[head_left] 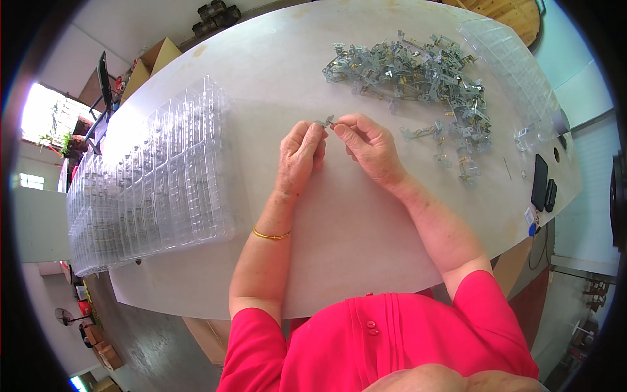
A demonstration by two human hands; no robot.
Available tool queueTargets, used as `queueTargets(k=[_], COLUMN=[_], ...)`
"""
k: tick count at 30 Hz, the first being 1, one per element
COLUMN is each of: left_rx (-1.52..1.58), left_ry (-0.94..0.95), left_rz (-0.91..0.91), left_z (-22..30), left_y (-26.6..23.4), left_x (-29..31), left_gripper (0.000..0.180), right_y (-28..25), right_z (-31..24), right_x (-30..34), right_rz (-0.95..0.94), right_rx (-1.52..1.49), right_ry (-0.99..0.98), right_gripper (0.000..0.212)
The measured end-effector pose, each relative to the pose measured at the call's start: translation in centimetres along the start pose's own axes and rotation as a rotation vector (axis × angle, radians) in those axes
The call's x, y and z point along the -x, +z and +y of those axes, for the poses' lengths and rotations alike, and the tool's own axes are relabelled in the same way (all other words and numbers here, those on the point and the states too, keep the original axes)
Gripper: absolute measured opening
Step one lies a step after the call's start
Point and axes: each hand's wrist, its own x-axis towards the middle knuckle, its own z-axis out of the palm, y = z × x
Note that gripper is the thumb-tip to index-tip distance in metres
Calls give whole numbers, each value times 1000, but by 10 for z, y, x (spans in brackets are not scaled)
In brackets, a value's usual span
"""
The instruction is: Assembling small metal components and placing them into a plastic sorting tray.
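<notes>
My left hand (300, 153) and my right hand (371, 147) meet over the middle of the table, both with fingers pinched. Between their fingertips is a small grey metal part (326, 122), mostly covered by the thumbs and fingers. Its exact shape is too small to make out. To the right and farther back lies a loose heap of similar grey metal parts (418, 75) with some brass-coloured bits. On the left stands a stack of clear plastic trays (196, 170) with rows of narrow compartments, many holding small parts.
Another clear tray (506, 65) lies at the far right, near a roll of tape (560, 121). A black phone (539, 181), a small black case (551, 195) and keys with a blue tag (533, 229) rest by the right edge of the white table (274, 52).
</notes>
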Motion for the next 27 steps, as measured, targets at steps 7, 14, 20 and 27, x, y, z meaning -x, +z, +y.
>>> queueTargets(k=[7,14,20,27], left_rx=[-188,-252,-561,-677], left_ry=[70,118,368,429], left_rz=[56,104,78,47], left_z=[0,-6,-4,-7], left_y=[0,3,10,11], left_x=[0,-1,2,4], left_gripper=[34,28,26,23], right_y=[0,-1,2,-1], right_z=[2,7,3,10], right_x=[0,-1,2,-3], right_rz=[22,74,53,135], right_rx=[31,194,98,422], right_ry=[-11,-113,-132,-433], right_gripper=[12,12,12,8])
